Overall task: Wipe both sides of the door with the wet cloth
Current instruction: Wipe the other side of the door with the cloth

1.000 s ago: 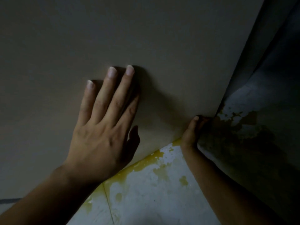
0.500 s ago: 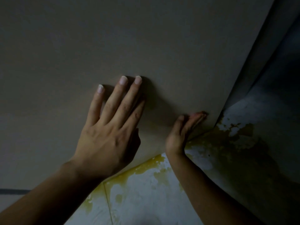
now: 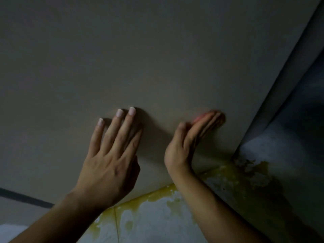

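The yellow-stained floor tile [image 3: 150, 223] is lying nearest, below the door's lower edge. The left hand [image 3: 108, 165] is pressing flat on the door [image 3: 157, 58], fingers straight and spread, holding nothing. The right hand [image 3: 182, 149] is touching the door with straight fingers. Whether the blurred pink patch [image 3: 199, 118] at its fingertips is the cloth cannot be told.
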Tool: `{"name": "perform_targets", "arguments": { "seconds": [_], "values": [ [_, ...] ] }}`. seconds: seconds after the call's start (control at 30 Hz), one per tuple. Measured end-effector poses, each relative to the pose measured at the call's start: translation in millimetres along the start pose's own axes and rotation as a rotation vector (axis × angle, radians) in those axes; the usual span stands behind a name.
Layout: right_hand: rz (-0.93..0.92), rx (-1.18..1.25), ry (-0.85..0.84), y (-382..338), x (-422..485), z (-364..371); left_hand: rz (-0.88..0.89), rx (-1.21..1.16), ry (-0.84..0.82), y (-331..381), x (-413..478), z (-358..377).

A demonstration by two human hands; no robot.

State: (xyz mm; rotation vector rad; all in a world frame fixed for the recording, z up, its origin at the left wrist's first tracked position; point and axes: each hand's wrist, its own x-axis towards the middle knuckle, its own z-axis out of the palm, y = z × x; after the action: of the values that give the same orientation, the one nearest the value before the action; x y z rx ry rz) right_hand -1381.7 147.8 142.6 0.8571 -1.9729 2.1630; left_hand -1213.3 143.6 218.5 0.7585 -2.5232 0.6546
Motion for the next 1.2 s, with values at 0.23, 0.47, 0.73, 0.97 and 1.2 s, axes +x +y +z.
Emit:
{"name": "perform_targets", "arguments": {
  "seconds": [0.23, 0.47, 0.73, 0.97, 1.2],
  "values": [
    [-0.35, -0.022, -0.071, -52, 17, 23, -0.007, 0.004, -0.006, -20, -21, 4],
    [-0.164, -0.164, -0.197, 38, -65, 3, 0.017, 0.013, 0.002, -24, -31, 9],
    [-0.421, -0.244, -0.204, 39, -59, 20, 0.009, -0.019, -0.013, -15, -38, 24],
    [0.406, -0.115, -0.1, 164, -90, -13, 0.096, -0.01, -0.126, 21, -45, 58],
    [0.438, -0.176, -0.029, 209, -93, -22, 0.099, 0.006, -0.083, 15, -47, 71]
  ]
}}
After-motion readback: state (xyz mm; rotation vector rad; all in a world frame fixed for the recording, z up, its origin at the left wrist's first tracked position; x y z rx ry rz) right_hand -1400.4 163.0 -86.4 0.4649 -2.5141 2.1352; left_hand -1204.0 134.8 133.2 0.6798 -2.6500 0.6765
